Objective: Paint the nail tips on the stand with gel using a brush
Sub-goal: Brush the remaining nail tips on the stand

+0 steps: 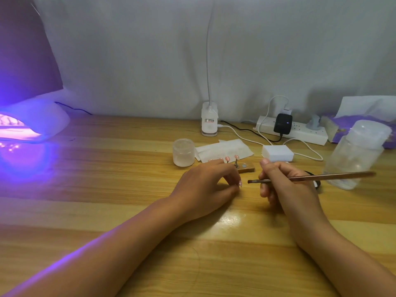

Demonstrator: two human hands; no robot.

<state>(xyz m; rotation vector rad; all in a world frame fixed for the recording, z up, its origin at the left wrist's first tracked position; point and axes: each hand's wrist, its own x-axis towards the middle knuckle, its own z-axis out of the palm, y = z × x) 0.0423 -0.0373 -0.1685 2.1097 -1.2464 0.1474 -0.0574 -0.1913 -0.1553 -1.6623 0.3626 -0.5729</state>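
My left hand [205, 185] rests on the wooden table [107, 200] and pinches one pink nail tip [240, 183] between thumb and fingers. My right hand [285, 185] grips a thin brush [310, 177] that lies nearly level, its dark bristle end pointing left toward that tip, a short gap away. Just behind my left hand stands the small wooden nail stand [246, 167] with two pink nail tips [232, 157] on metal posts; my fingers partly hide it.
A lit UV nail lamp [32, 125] glows purple at far left. A small frosted jar [183, 152], white wipes [225, 150], a white block [278, 153], a clip lamp base [209, 122], a power strip [292, 132] with cables and a tall clear bottle [357, 154] stand behind and right.
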